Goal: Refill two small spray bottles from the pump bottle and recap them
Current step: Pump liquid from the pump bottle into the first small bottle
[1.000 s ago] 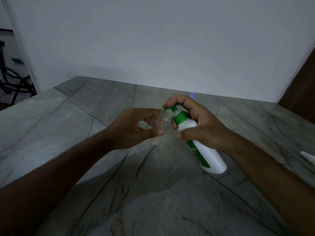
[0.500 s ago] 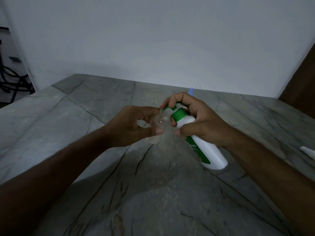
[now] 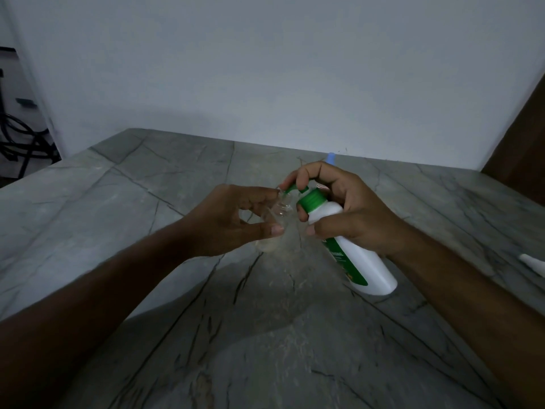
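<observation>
Holding a small clear spray bottle (image 3: 272,224) pinched in the left hand (image 3: 233,222), mouth under the spout; right hand (image 3: 348,211) grips the pump bottle (image 3: 351,246), forefinger on its pump, to fill it.

We see a white pump bottle (image 3: 362,255) with a green pump head (image 3: 298,190) and green label, a clear spray bottle (image 3: 275,222), and a grey, dark-veined desk (image 3: 147,202).

Plenty of bare table (image 3: 124,202) on the left and up front near the camera. Middle's blocked by both hands (image 3: 230,219) holding the bottles; a white thing (image 3: 533,262) sits at the right edge, a blue cap (image 3: 331,157) by the wall (image 3: 265,69).
</observation>
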